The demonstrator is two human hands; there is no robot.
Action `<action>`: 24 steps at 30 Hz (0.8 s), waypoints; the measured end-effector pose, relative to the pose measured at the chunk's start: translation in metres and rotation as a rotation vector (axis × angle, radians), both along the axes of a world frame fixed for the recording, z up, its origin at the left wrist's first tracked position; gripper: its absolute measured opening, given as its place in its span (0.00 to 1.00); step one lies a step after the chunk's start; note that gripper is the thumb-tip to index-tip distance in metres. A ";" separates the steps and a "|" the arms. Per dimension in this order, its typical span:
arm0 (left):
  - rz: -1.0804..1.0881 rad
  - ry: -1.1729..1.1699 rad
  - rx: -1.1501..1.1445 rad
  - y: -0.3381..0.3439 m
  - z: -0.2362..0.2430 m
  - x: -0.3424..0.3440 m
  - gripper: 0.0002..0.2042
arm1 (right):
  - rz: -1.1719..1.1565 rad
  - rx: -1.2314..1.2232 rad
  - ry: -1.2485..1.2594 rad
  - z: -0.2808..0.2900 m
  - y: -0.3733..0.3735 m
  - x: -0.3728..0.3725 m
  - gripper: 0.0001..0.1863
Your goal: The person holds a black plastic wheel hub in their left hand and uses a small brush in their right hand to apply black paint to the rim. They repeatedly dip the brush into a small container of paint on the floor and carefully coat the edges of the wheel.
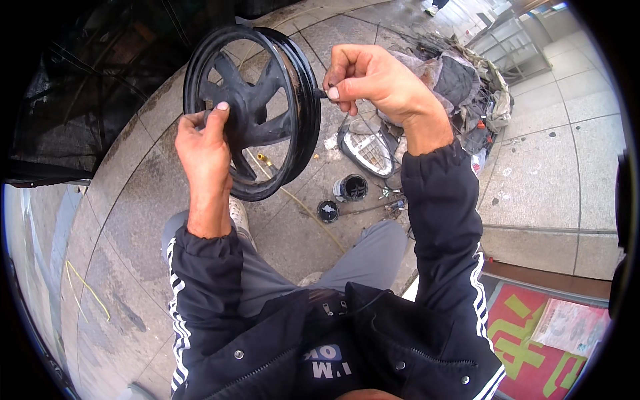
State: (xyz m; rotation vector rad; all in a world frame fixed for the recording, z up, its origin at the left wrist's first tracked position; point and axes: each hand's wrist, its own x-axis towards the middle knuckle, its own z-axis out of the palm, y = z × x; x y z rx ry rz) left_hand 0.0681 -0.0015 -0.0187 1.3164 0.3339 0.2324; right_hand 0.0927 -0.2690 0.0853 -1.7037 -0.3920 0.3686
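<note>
A black five-spoke wheel rim (252, 110) is held at 11 o'clock of the view, with its face turned toward the wearer. Its left edge, at about 8 o'clock from the hub, is gripped by the left hand (205, 143), the thumb laid over the near lip. At 3 o'clock of the rim, a small dark stub (322, 94), possibly a valve stem, is pinched between thumb and fingers of the right hand (373, 83).

Should the left grip be loosened, the rim could be tipped or dropped, since its weight appears to be borne largely on that one side; whether its lower edge is supported cannot be told. A shoe (239, 215) is placed below, near 6 o'clock, and could be struck. The stub could be bent, torn or lost if it is pulled askew, as only a small part of it is grasped. At 4 o'clock from the hub, an open can (353, 188) of dark contents could be knocked over by a falling rim, and the yellow hose (308, 212) nearby could be smeared.
</note>
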 end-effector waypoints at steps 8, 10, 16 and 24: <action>0.001 0.015 0.015 0.003 0.002 0.000 0.18 | -0.070 -0.121 -0.028 -0.002 0.010 -0.014 0.06; 0.019 0.004 0.023 0.004 0.000 0.002 0.18 | -0.008 -0.203 -0.037 -0.011 0.010 -0.030 0.06; 0.036 0.000 0.042 0.001 -0.001 0.004 0.19 | -0.266 -0.319 -0.233 0.004 0.026 -0.031 0.04; 0.083 -0.092 0.117 -0.005 -0.001 0.006 0.17 | -0.350 -0.410 -0.300 0.002 0.027 -0.045 0.07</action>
